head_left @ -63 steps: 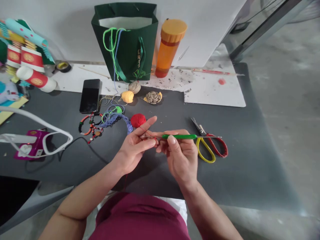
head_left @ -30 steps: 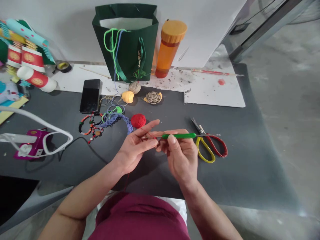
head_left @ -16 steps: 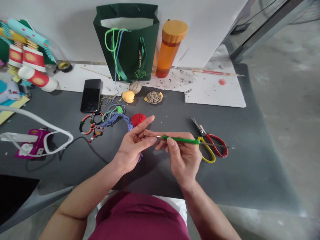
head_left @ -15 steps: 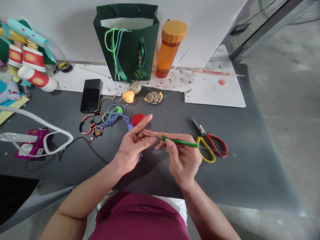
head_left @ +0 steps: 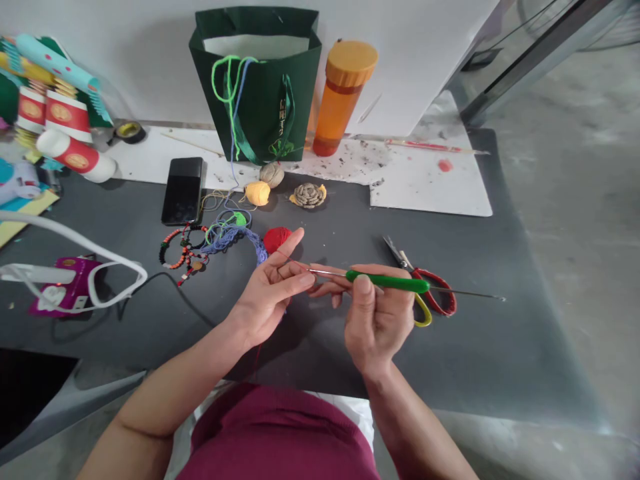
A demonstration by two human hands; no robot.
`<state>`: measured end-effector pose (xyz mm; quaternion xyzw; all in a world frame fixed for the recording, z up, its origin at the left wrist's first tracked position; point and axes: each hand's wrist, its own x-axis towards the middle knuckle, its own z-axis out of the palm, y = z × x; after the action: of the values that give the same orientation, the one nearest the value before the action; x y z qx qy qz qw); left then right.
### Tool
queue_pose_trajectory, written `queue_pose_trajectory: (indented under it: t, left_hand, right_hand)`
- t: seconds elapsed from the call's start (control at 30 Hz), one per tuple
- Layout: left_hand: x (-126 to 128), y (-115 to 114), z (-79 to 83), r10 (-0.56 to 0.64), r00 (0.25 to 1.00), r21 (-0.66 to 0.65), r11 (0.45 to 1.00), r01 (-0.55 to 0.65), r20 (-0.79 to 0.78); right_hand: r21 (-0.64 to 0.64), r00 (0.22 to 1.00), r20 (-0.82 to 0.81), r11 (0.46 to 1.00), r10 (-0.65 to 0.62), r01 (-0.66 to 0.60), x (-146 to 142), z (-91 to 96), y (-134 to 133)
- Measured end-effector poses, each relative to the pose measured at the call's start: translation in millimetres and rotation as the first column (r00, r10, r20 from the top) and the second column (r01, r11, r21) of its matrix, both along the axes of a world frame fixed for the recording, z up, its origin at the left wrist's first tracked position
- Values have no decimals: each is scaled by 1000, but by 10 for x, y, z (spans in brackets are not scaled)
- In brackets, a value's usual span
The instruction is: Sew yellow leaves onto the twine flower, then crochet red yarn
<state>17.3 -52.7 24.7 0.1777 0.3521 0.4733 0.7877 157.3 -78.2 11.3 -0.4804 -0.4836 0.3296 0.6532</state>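
Observation:
My right hand (head_left: 376, 315) pinches a crochet hook with a green handle (head_left: 387, 282), held level above the dark table (head_left: 500, 347). Its metal tip points left at my left hand (head_left: 270, 290). My left hand has the index finger raised and the other fingers curled on a thin red yarn strand that runs from the red yarn ball (head_left: 277, 238) just behind it. A little blue crochet piece shows under my left palm.
Scissors with red and yellow handles (head_left: 434, 298) lie right of my right hand. Behind are a green paper bag (head_left: 260, 100), an orange bottle (head_left: 344, 93), a black phone (head_left: 183, 189), beads (head_left: 181, 251), yellow and beige yarn balls and a purple device with white cable (head_left: 65, 290).
My right hand has drawn the hook to the right, away from my left hand, so more of the metal shaft shows. My left hand has stayed nearly in place.

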Motion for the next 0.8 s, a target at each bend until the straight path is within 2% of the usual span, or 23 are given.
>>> queue_pose_trajectory:
  t: [0.13, 0.23, 0.37, 0.47, 0.53, 0.63, 0.7, 0.8]
  left_hand:
    - [-5, 8, -20, -25, 1000, 11, 1000, 25, -13]
    - [0, -1, -30, -22, 999, 31, 999, 23, -35]
    - [13, -14, -19, -15, 998, 81, 996, 20, -60]
    - [23, -15, -3, 28, 997, 78, 997, -22, -74]
    - [27, -13, 4, 47, 996, 68, 997, -42, -78]
    - [25, -8, 6, 23, 998, 61, 998, -19, -65]
    - [19, -4, 0, -4, 999, 55, 998, 7, -43]
    - [8, -2, -18, -28, 1000, 45, 999, 28, -10]
  right_hand:
    - [-117, 970, -216, 983, 114, -142, 11, 17, 68]
    - [-127, 953, -239, 967, 186, -220, 6, 4, 79]
    - [-80, 971, -161, 978, 178, -193, -7, -2, 35]
    - [-28, 989, -8, 988, 148, -149, 1, 3, 7]
    - [80, 978, 148, 984, 147, -160, 12, -4, 4]
    - [269, 934, 349, 947, 73, -174, 27, -26, 15]
    - [304, 930, 366, 940, 35, -155, 32, -40, 24]
    - [264, 968, 240, 954, 77, -141, 31, -48, 22]
